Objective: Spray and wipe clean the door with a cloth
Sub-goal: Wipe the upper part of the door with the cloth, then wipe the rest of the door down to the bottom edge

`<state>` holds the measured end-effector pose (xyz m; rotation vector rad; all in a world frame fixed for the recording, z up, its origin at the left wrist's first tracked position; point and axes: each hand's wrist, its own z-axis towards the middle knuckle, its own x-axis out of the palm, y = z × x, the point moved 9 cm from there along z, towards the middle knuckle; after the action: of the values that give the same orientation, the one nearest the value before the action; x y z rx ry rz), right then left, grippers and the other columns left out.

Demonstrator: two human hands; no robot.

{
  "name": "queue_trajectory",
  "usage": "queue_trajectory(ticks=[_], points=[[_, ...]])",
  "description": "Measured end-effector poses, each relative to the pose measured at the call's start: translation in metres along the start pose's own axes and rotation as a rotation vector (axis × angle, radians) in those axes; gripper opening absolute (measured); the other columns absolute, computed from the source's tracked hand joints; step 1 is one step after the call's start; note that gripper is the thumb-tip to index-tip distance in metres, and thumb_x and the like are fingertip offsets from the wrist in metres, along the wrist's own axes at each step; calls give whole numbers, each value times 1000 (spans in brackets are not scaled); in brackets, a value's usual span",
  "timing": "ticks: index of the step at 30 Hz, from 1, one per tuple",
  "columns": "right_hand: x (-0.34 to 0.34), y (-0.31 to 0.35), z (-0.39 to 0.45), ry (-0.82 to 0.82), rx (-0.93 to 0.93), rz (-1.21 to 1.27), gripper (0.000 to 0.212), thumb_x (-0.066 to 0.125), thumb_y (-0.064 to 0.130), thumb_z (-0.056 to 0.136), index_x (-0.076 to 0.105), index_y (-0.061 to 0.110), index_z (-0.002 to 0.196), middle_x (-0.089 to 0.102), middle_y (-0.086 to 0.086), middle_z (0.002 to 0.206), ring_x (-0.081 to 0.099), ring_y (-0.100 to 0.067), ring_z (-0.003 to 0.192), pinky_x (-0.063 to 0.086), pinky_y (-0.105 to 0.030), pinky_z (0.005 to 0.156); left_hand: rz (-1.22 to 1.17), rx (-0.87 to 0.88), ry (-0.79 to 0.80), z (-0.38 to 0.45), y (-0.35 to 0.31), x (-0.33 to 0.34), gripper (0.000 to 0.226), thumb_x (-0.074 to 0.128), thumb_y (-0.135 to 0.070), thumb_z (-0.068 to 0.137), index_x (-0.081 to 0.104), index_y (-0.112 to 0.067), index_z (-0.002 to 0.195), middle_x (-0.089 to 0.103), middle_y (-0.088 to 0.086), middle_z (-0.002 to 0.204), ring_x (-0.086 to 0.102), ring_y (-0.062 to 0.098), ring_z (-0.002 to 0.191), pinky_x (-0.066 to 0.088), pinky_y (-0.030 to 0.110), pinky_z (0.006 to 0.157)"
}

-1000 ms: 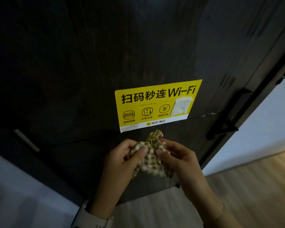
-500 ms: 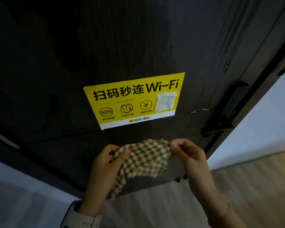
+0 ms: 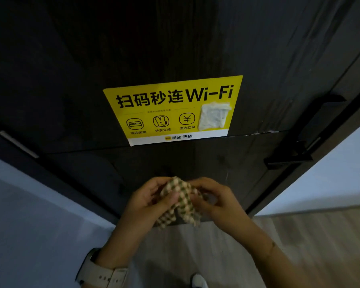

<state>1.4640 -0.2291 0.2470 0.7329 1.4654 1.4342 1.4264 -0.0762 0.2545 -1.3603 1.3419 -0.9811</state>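
Note:
A dark wooden door (image 3: 75, 69) fills the upper view, with a yellow Wi-Fi sticker (image 3: 175, 109) stuck at its middle. Below the sticker, in front of the door's lower panel, I hold a checked cloth (image 3: 180, 201) bunched between both hands. My left hand (image 3: 148, 202) grips its left side with thumb and curled fingers. My right hand (image 3: 214, 199) pinches its right side. The cloth hangs folded and does not touch the door. No spray bottle is in view.
A black lever handle (image 3: 287, 157) juts from the door's right edge. Pale walls flank the door at left (image 3: 29, 215) and right (image 3: 330, 173). Light wood-look floor (image 3: 320, 246) lies below. A white watch sits on my left wrist (image 3: 102, 273).
Half a second ago the cloth was stretched open between my hands; now my hands have come together and the cloth is bunched up again. The view has shifted so the sticker sits more centred.

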Motion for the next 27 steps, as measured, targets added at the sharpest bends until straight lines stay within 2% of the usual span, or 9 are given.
queue_trajectory(ticks=[2,6,10,14,16,19,23,25,27], points=[[5,3,-6,-17,51,97,9,65,11,90,72,10,97,72,2,92,68,-6,87,51,-18,76,-48,-3,5,-9,-1,-4,37,68,-25,70,67,-18,107,74,-5,101,69,9,95,54,18,73],[-5,12,-20,-195,92,360,13,68,9,78,68,5,90,70,-2,73,66,-10,72,53,-21,69,-133,3,32,-12,1,-8,39,70,-19,67,67,-16,106,75,-4,100,70,9,93,54,17,70],[-12,19,-29,-291,156,510,8,69,10,77,66,6,82,64,-9,69,60,-16,69,51,-23,65,-150,-12,107,-6,7,9,41,70,-29,64,67,-15,102,75,-2,95,70,11,91,54,18,70],[-31,35,-27,-325,113,371,16,70,15,73,71,2,83,67,-6,81,64,-12,77,51,-21,69,-290,57,108,6,-4,32,43,69,-23,67,67,-14,109,71,-1,110,66,10,103,52,17,80],[-47,48,-23,-358,40,290,16,73,14,69,74,3,80,64,-5,86,64,-11,81,50,-20,73,-346,69,120,8,-15,44,39,68,-24,69,68,-12,107,74,0,104,67,10,97,52,16,78],[-73,78,-13,-366,-65,156,7,73,17,70,77,14,76,62,1,85,62,-9,81,48,-18,75,-349,152,63,9,-47,56,29,66,-26,71,68,-12,97,75,2,91,68,9,85,52,15,69],[-134,120,3,-396,-193,20,13,67,7,85,72,2,97,63,-13,99,65,-10,89,51,-18,79,-315,242,-53,18,-100,69,36,69,-32,70,65,-24,104,74,-8,98,69,8,92,54,25,77],[-170,139,13,-380,-271,-69,17,65,8,90,71,9,105,63,-10,104,66,-13,96,52,-22,83,-279,298,-81,22,-130,80,43,69,-37,70,62,-33,112,72,-15,104,68,4,96,52,28,81],[-206,160,23,-358,-366,-174,21,64,12,91,70,16,111,62,-3,109,64,-14,102,52,-25,88,-260,384,-116,24,-165,93,41,66,-37,72,64,-32,113,72,-13,104,68,4,96,52,28,81]])
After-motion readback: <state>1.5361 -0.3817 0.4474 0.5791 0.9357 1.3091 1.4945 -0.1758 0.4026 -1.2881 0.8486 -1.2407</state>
